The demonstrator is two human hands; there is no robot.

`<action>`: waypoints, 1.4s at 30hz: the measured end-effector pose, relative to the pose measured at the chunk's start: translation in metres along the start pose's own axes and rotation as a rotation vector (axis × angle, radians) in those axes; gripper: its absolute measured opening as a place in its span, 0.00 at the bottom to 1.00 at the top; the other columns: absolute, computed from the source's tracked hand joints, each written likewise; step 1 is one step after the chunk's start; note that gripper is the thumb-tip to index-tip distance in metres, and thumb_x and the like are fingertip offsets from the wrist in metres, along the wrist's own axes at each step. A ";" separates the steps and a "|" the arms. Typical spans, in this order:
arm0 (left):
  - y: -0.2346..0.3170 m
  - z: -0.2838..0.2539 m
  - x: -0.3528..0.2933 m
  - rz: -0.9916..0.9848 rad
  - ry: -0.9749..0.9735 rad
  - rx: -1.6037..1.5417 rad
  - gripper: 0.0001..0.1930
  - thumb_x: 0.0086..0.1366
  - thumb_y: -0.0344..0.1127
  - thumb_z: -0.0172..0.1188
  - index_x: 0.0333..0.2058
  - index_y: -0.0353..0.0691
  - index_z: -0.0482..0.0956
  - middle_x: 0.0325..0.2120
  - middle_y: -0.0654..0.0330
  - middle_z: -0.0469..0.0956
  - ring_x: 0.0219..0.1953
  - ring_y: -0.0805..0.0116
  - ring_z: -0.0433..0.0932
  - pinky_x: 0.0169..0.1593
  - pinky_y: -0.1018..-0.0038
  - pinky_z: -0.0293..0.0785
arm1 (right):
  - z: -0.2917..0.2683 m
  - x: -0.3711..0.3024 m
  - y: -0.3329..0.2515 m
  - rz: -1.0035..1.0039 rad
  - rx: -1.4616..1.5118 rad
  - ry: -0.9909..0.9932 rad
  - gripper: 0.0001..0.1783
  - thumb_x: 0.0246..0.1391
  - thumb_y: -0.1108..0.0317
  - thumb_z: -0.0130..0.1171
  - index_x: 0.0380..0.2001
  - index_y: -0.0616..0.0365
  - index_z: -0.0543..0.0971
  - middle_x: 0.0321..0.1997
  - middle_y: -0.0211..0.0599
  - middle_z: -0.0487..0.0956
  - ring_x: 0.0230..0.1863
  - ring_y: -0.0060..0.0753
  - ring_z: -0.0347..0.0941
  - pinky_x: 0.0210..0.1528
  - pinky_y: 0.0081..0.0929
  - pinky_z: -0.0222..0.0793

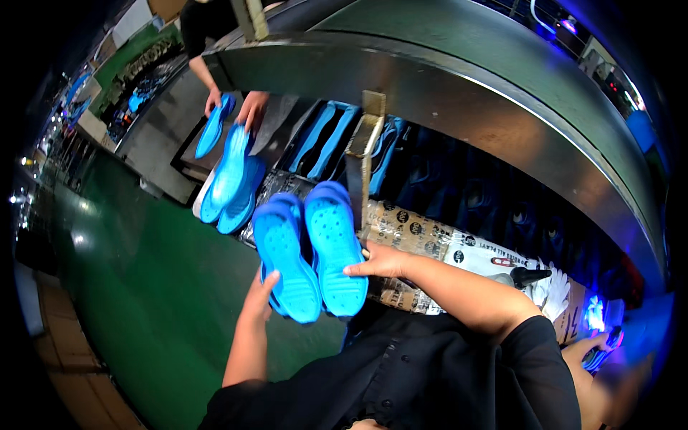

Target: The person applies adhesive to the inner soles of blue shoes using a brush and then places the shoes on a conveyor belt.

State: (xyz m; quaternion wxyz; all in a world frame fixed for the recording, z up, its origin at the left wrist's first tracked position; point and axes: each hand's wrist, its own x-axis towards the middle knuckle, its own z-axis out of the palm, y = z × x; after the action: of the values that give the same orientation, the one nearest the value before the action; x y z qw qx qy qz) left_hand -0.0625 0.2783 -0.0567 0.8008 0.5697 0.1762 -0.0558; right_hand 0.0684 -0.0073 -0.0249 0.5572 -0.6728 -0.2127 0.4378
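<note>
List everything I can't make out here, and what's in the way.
All in the head view:
- Left hand: most fingers, behind the blue soles.
- Right hand: most fingers, also behind the soles.
- Soles' undersides: turned away.
- Dark rows under the counter: details lost in shadow.
- Co-worker's sleeve: the head above is cut off by the upper edge.

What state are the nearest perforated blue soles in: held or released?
Held: the left hand and the right hand grip the soles.

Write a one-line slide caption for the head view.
Left hand and right hand hold blue shoe soles, while a co-worker's hands grip other blue soles nearby.
</note>
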 end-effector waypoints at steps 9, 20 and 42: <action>-0.094 0.086 -0.098 0.116 0.176 -0.036 0.38 0.58 0.40 0.58 0.63 0.36 0.51 0.57 0.52 0.61 0.58 0.59 0.62 0.62 0.64 0.56 | -0.023 -0.082 -0.004 0.242 -0.568 -0.103 0.50 0.37 0.44 0.69 0.57 0.68 0.66 0.52 0.50 0.75 0.56 0.42 0.70 0.58 0.31 0.62; -0.041 0.170 0.008 -0.016 -0.248 0.231 0.34 0.59 0.43 0.62 0.59 0.33 0.59 0.51 0.51 0.70 0.51 0.63 0.71 0.56 0.67 0.66 | -0.071 -0.178 0.065 0.216 -0.050 0.236 0.46 0.40 0.48 0.69 0.58 0.64 0.66 0.56 0.49 0.73 0.58 0.40 0.68 0.63 0.30 0.57; -0.011 0.259 -0.010 0.705 -0.053 1.704 0.13 0.54 0.35 0.59 0.39 0.42 0.79 0.30 0.53 0.79 0.31 0.52 0.79 0.34 0.61 0.75 | -0.046 -0.385 0.082 -0.297 0.528 1.307 0.38 0.66 0.42 0.29 0.35 0.65 0.79 0.20 0.30 0.72 0.28 0.23 0.66 0.40 0.22 0.62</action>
State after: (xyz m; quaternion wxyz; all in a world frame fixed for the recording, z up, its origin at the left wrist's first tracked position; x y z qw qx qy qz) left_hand -0.0182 0.0323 0.0120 0.0854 0.9860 -0.1266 0.0676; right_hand -0.1127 -0.3549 0.0342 0.7684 -0.6039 0.1880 -0.0979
